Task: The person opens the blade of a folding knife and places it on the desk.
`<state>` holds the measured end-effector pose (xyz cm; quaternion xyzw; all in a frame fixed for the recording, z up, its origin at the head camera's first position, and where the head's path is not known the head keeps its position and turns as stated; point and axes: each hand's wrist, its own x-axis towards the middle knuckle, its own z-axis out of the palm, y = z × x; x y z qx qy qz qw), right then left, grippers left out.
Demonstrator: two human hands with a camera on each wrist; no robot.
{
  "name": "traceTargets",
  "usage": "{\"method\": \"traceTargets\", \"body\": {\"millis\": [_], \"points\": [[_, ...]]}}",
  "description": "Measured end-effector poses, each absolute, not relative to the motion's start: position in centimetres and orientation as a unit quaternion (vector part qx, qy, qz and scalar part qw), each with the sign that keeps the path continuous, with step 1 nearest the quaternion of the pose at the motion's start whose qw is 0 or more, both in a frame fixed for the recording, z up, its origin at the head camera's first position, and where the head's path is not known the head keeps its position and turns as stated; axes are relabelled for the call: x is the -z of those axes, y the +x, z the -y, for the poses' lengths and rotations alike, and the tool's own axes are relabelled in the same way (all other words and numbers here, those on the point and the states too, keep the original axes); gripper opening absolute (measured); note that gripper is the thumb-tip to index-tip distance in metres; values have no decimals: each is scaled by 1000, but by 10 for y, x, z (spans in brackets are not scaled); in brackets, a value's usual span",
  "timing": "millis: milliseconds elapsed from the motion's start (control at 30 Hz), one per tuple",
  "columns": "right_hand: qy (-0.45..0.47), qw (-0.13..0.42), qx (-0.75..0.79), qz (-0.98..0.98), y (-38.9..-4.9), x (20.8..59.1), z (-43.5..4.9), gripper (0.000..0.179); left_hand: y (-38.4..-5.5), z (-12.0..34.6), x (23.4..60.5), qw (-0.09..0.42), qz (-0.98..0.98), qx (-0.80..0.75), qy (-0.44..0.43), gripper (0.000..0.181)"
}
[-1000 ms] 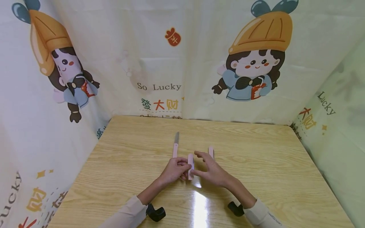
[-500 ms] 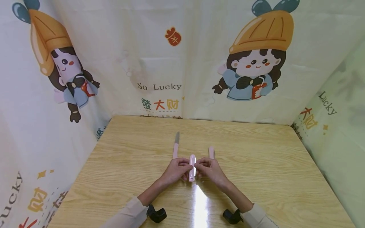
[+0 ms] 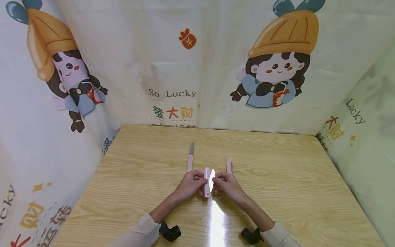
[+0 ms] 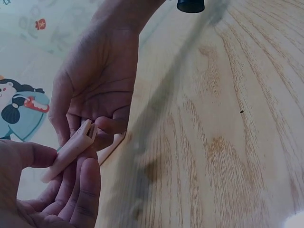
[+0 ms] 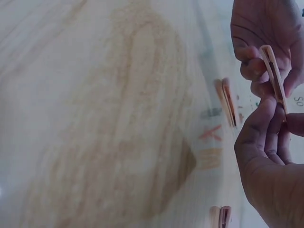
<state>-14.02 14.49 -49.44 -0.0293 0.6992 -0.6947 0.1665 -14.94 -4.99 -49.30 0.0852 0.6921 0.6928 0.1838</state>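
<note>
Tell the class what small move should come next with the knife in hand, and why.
Probably swing the blade further out with the right grip while the left grip steadies the handle. The blade stands only partly out, pinched by the right grip, whereas the open knife beyond the left grip has its blade fully out.

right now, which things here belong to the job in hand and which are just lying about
In the job:
held knife
left hand, gripping it
right hand, pinching its blade

Apparently just lying about:
open knife
other knife, at the right, partly hidden
</note>
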Motion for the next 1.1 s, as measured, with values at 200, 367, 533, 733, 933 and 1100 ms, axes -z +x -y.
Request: {"method": "traceTargets", "body": {"millis": [200,367,533,733,933,1100], "points": [[-30,168,712,-681,-139,501,-145,25,-147,52,493,186,-693,-690,96,20],[-63,191,712,-673,-137,507,-145,24,-144,54,495,194,-693,-686,107,19],[-74,193,711,-672,-137,506,-145,18,-142,55,498,183,-688,-694,107,19],[-74,170,707,-683,-135,506,-147,17,-139,54,497,176,-681,-706,79,21],[-58,144,702,-695,-133,506,-149,17,-139,58,496,177,-699,-688,88,35],[-44,137,693,-707,-132,499,-153,23,-143,72,492,72,-833,-482,262,58]]}}
